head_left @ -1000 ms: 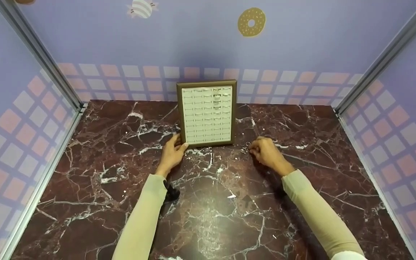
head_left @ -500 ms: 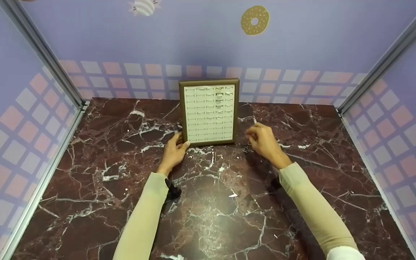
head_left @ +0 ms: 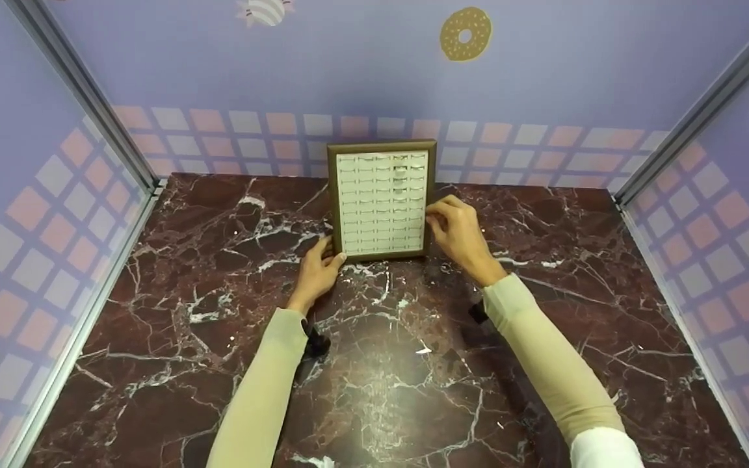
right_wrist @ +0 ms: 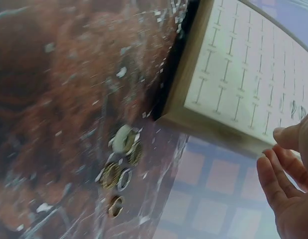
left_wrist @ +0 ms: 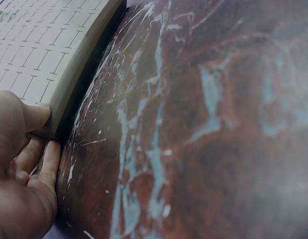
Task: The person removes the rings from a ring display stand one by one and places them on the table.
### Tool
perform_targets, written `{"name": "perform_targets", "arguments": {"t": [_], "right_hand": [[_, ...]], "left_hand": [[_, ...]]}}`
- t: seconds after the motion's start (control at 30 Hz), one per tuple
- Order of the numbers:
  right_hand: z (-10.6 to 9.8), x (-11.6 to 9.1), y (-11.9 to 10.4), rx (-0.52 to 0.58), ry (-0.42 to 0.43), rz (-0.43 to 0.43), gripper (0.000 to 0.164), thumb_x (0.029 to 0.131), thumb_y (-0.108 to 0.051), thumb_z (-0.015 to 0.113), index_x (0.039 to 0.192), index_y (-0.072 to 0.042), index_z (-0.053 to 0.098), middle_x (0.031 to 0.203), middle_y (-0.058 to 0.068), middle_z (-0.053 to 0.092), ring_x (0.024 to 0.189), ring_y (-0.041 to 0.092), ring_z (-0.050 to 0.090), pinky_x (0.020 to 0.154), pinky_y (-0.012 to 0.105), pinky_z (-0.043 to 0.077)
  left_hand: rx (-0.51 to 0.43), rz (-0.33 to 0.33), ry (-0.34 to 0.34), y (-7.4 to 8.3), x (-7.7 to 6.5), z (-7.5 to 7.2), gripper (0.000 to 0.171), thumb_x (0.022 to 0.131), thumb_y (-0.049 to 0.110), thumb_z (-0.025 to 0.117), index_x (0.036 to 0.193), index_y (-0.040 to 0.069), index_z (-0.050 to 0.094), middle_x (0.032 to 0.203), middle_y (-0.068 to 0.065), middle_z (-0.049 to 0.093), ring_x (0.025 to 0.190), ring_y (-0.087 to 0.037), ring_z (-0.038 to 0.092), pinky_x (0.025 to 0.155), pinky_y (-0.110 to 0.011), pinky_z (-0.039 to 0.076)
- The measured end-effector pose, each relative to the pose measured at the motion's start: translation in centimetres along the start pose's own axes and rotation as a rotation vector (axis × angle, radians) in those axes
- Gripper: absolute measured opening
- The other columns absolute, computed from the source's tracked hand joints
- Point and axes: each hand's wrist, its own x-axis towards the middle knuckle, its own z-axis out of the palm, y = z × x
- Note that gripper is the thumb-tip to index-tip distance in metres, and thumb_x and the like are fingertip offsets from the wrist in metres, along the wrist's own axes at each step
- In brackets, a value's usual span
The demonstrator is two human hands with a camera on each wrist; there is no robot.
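A ring display board (head_left: 384,224), with a brown wooden frame and white slotted face, leans upright near the back wall. Several rings (head_left: 400,171) sit in its upper right slots. My left hand (head_left: 317,270) grips the lower left corner, thumb on the front and fingers behind, as the left wrist view shows at the frame (left_wrist: 77,69). Beside the right edge, my right hand (head_left: 458,231) pinches a ring that its fingertips (right_wrist: 266,162) mostly hide. In the right wrist view, several loose rings (right_wrist: 111,175), gold and silver coloured, lie on the table by the board's lower corner.
The table (head_left: 374,377) has a dark red marble pattern with white veins. Purple walls (head_left: 218,58) with pink and white squares enclose the back and sides. Black wrist cameras (head_left: 316,343) hang under both sleeves.
My right hand has risen from the table beside the loose rings, moving up and left to the board's right edge. My left hand keeps its grip on the corner. The head view has shifted slightly.
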Motion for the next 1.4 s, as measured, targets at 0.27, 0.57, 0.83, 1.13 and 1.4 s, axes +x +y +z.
{"name": "perform_targets", "arguments": {"t": [0.27, 0.57, 0.83, 1.13, 1.4], "right_hand": [[1.4, 2.0, -1.2, 0.020, 0.047, 0.008, 0.014, 0.094, 0.008, 0.071, 0.106, 0.007, 0.078, 0.100, 0.020, 0.072, 0.084, 0.030, 0.071, 0.074, 0.035, 0.064], [2.8, 4.2, -2.1, -0.003, 0.076, -0.032, 0.010, 0.097, 0.004, 0.071, 0.104, 0.006, 0.078, 0.098, 0.018, 0.071, 0.083, 0.028, 0.070, 0.073, 0.033, 0.063], [3.6, 4.9, -2.6, -0.038, 0.048, 0.017, 0.011, 0.098, 0.004, 0.069, 0.105, 0.005, 0.079, 0.102, 0.017, 0.069, 0.094, 0.030, 0.073, 0.085, 0.030, 0.065], [3.8, 4.6, -2.7, -0.133, -0.014, -0.009, 0.009, 0.103, 0.003, 0.064, 0.108, 0.002, 0.072, 0.110, 0.015, 0.065, 0.104, 0.032, 0.070, 0.098, 0.038, 0.062], [2.8, 4.9, -2.8, -0.124, -0.048, -0.043, 0.014, 0.101, 0.009, 0.060, 0.109, 0.003, 0.070, 0.113, 0.016, 0.064, 0.105, 0.034, 0.070, 0.096, 0.041, 0.063]], "left_hand": [[0.018, 0.002, 0.003, 0.1, 0.0, 0.0, 0.057, 0.107, 0.009, 0.065, 0.158, -0.004, 0.045, 0.153, -0.027, 0.055, 0.142, -0.039, 0.056, 0.121, -0.045, 0.049], [0.010, 0.017, 0.013, 0.1, 0.3, 0.2, 0.055, 0.105, 0.005, 0.065, 0.157, -0.005, 0.047, 0.149, -0.029, 0.058, 0.139, -0.039, 0.058, 0.120, -0.044, 0.050], [-0.011, 0.013, 0.006, 0.1, 0.3, 0.1, 0.054, 0.106, 0.006, 0.064, 0.157, -0.003, 0.048, 0.149, -0.026, 0.059, 0.139, -0.037, 0.058, 0.120, -0.043, 0.051], [-0.015, 0.005, 0.001, -0.3, 0.1, 0.1, 0.055, 0.106, 0.006, 0.065, 0.157, -0.003, 0.047, 0.149, -0.027, 0.058, 0.139, -0.038, 0.059, 0.120, -0.043, 0.051], [-0.016, 0.008, -0.003, -0.2, 0.3, 0.0, 0.056, 0.107, 0.007, 0.064, 0.158, -0.004, 0.045, 0.151, -0.027, 0.057, 0.140, -0.039, 0.057, 0.120, -0.045, 0.050]]}}
